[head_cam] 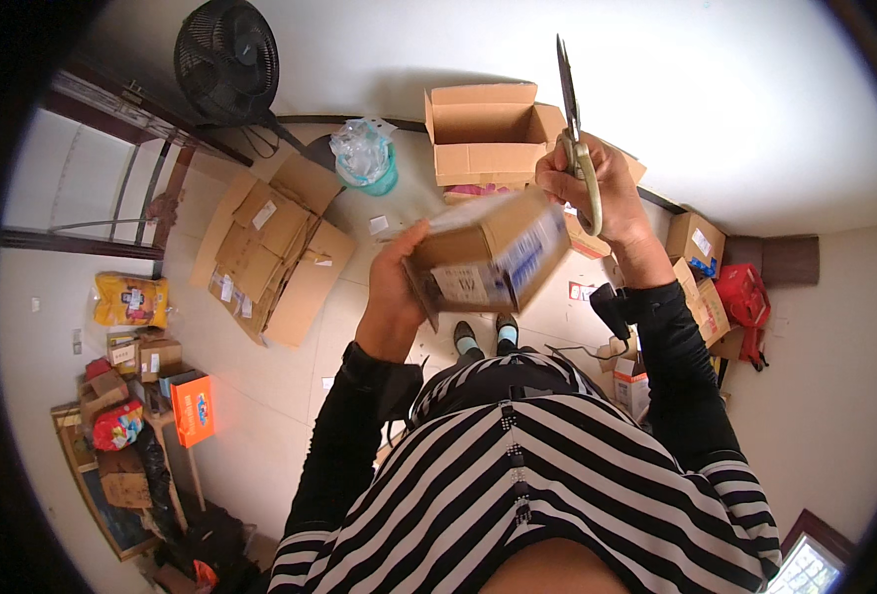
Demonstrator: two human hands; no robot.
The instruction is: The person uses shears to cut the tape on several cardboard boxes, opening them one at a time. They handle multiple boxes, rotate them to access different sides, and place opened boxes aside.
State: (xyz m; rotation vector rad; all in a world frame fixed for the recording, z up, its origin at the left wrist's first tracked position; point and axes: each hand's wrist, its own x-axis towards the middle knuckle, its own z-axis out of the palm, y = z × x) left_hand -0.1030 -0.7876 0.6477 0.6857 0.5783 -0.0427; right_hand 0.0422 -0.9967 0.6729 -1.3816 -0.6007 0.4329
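Up in front of my body, my left hand (399, 286) grips the left side of a small cardboard box (457, 252). The box is tilted and partly blurred, with printed labels on its faces. My right hand (607, 185) is closed around a pair of scissors (579, 156) with pale handles. The blades point up, away from me, and look closed together. My right fingertips are at the box's far corner; whether they press on it I cannot tell.
By the far wall stands an open carton (486, 137), beside a teal bin (370, 167) filled with clear plastic. Flattened cardboard (260, 252) leans in a pile at left, below a black fan (226, 63). More boxes (694, 241) and a red bag (743, 295) line the right side.
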